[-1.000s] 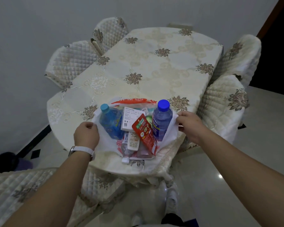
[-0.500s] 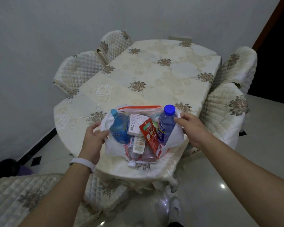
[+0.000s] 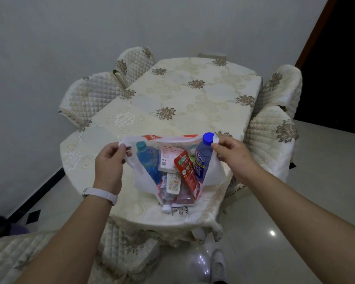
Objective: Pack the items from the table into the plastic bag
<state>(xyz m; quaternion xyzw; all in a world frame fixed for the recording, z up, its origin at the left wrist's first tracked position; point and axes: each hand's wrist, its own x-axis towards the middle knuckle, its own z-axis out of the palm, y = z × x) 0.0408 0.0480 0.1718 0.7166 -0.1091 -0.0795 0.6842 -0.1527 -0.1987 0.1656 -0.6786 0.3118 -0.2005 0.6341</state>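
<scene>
A white plastic bag (image 3: 213,173) with red print rests at the near end of the table (image 3: 184,103). My left hand (image 3: 109,162) pinches its left handle and my right hand (image 3: 232,152) pinches its right handle, holding the mouth wide. Inside are a teal bottle (image 3: 148,160), a clear bottle with a blue cap (image 3: 202,158), a white box (image 3: 168,158), a red packet (image 3: 187,173) and a white remote (image 3: 173,182). A small white-capped bottle (image 3: 166,207) pokes out at the bag's bottom.
Quilted chairs stand on the left (image 3: 90,97), on the right (image 3: 271,140) and one close to me at the bottom left (image 3: 12,257). The tablecloth edge hangs just below the bag. A glossy tiled floor (image 3: 275,232) lies to the right.
Both hands shifted from the bag's sides up to its handles and raised them, so the bag's mouth now stands higher and wider. The view has tilted up a little.
</scene>
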